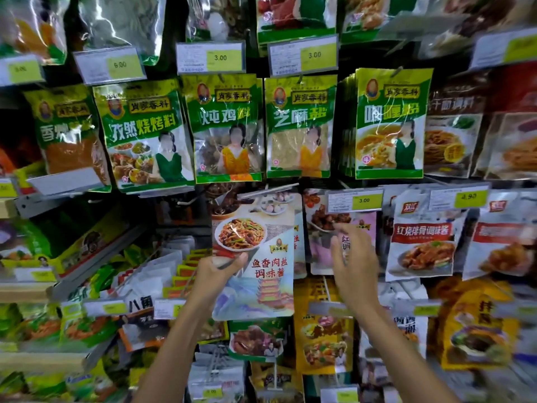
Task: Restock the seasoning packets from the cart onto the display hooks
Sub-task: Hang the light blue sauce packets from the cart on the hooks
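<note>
Two hands suit this: left hand (pixel 216 274) pinching the sauce packet (pixel 255 257) level by its edge, empty, loose-fingered right hand (pixel 353 257) guiding its hole onto the bare hook (pixel 188 202).

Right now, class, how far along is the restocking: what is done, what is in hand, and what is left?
Done: green packets hang in the row above. In hand: the left hand grips a white sauce packet, held up, and the right hand is open beside it. Left: hanging that packet, which looks not yet hooked. The cart is out of view, so remaining stock cannot be told.
</note>
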